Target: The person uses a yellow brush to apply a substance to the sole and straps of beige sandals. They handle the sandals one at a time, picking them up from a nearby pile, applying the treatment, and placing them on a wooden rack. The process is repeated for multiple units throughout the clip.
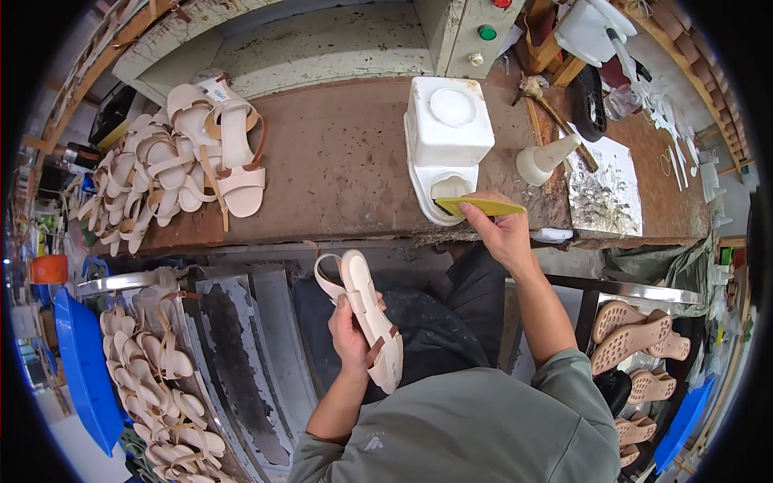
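My left hand [346, 334] is closed around a beige sandal [372, 314], which has brown strap pieces and is held tilted above my lap. Between the fingers and thumb of my right hand [503, 233] is a yellow-handled brush [487, 206]. Its dark end reaches the front opening of a white plastic glue pot [451, 129] near the bench's front edge. The tip of the brush is hard to see against the opening.
Beige sandals [153, 165] lie heaped at the bench's left, and more sandals [153, 386] fill a rack below. Right of the pot are a white cone-shaped bottle [546, 159], a hammer [568, 121] and a stained paper [608, 189]. Beige soles [632, 338] sit on the right rack.
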`<state>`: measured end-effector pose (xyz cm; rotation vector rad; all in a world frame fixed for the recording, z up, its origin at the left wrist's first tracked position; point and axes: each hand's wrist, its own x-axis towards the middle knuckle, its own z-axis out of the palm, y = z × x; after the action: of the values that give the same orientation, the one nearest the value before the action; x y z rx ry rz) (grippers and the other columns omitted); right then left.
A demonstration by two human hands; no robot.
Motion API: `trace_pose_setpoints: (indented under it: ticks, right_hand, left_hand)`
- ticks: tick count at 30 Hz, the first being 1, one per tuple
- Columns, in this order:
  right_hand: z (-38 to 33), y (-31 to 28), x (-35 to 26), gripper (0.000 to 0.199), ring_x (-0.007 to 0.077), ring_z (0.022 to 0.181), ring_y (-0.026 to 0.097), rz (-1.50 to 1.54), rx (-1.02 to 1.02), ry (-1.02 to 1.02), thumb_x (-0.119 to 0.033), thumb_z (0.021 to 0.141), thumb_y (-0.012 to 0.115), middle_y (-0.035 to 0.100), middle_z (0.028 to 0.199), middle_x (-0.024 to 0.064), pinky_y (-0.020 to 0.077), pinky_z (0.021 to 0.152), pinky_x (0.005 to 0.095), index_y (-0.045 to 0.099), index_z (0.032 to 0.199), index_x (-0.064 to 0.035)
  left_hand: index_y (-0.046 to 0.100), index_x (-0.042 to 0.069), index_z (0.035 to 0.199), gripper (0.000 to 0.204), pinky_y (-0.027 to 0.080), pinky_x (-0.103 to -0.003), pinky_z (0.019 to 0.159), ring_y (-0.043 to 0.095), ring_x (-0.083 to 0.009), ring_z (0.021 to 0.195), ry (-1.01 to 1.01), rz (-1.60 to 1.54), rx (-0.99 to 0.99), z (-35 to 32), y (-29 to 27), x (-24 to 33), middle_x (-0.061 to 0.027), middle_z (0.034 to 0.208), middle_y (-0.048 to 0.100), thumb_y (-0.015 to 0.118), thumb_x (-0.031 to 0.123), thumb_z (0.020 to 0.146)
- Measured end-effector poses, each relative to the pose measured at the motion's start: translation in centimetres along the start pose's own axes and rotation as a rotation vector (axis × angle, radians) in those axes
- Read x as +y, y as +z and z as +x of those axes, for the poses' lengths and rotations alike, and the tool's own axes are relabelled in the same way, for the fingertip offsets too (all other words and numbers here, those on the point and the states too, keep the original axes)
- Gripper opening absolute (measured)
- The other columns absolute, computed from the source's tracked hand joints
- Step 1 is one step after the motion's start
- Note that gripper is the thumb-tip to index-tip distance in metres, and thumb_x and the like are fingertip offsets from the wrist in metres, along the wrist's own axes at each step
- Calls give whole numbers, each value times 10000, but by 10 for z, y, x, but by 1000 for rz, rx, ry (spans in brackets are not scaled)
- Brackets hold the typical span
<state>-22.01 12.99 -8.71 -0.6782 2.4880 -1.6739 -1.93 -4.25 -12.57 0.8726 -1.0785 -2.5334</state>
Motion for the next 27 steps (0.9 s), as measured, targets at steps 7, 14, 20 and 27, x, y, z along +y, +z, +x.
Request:
trace_pose_setpoints:
  ticks: [7,14,20,27]
  right_hand:
    - [-2,-6,-11,144,45,579,511,279,85,244,-129,844,636,601,689,-4,404,509,196,658,855,13]
    - [-41,6,-85,160,129,556,550,731,129,28,-106,825,631,615,662,64,433,505,236,619,833,53]
    - [-54,16,-107,161,220,628,615,534,-10,-518,-23,765,655,651,781,167,487,571,302,608,892,63]
    - [-83,7,-120,164,222,647,621,497,-25,-600,-11,761,653,653,798,161,467,542,294,611,907,50]
  left_hand:
    - [511,37,1020,353,478,-283,685,562,-168,770,1,-163,-37,15,52,37,-113,871,600,313,325,964]
    - [524,24,1010,460,494,-283,575,572,-167,707,106,-68,-121,-14,103,71,-98,849,583,336,439,945]
    - [530,7,1016,511,477,-283,457,550,-172,539,-51,-163,-183,-43,112,82,-103,764,565,314,463,940]
    - [446,68,1143,385,484,-275,526,509,-159,800,47,-210,-339,-67,104,79,-105,973,518,317,375,951]
